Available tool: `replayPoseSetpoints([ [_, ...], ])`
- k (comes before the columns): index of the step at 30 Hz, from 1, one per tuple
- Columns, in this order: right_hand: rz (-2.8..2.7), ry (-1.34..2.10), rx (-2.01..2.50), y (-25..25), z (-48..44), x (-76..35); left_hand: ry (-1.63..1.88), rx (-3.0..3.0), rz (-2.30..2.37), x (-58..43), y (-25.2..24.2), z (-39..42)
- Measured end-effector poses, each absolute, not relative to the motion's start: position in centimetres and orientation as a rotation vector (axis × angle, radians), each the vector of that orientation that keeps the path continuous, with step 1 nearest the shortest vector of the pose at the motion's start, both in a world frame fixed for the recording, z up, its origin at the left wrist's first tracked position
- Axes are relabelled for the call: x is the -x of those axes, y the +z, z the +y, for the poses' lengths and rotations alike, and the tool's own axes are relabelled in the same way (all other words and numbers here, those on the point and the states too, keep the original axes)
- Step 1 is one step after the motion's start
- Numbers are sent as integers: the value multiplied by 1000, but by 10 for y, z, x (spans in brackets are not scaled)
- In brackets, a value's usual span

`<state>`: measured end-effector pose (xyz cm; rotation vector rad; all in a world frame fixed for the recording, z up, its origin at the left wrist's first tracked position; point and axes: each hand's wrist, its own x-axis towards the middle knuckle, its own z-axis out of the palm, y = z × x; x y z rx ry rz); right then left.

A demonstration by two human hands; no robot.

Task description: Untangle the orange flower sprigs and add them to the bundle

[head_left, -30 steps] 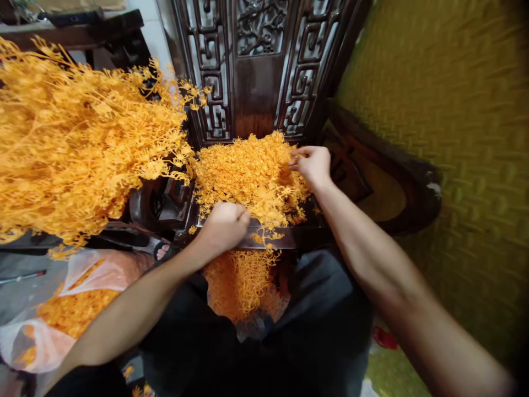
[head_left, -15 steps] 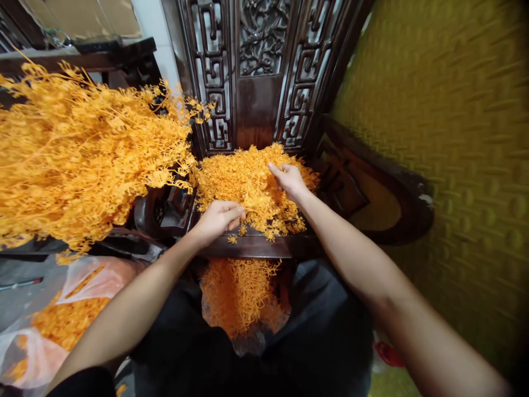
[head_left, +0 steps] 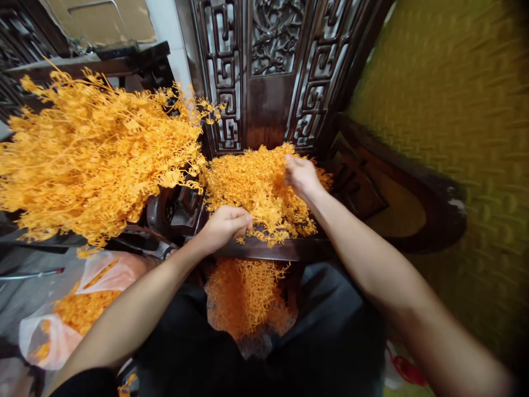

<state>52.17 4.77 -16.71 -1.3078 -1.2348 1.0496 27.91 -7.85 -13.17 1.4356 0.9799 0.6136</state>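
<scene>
On my remote feed I judge the orange sprig (head_left: 270,212), at the front of the flower pile (head_left: 242,172) on the chair seat (head_left: 268,250), light, springy, easily snagged, best held where the left hand (head_left: 225,225) seems to pinch it; right hand's (head_left: 304,175) fingers curled, grip I cannot tell.

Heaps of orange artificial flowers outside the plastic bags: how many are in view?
2: the larger heap is at the left; the smaller heap is on the dark wooden seat, near the left hand and right hand. Others may be hidden.
</scene>
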Motion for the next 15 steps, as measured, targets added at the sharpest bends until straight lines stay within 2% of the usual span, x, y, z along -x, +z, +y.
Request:
replayPoseSetpoints([
  [3, -905, 1101, 1307, -171, 57, -538, 622, -1469, 1020, -277, -125, -84],
  [7, -908, 1284, 1286, -179, 52, -540, 567, -1585, 1155, -277, -123, -86],
  [12, -953, 1142, 1361, -186, 58, -531, 443, -1958, 1324, -282, -125, -86],
  [15, -1186, 1046, 1449, -185, 58, -531, 399, -2087, 1329, -284, -126, -86],
])
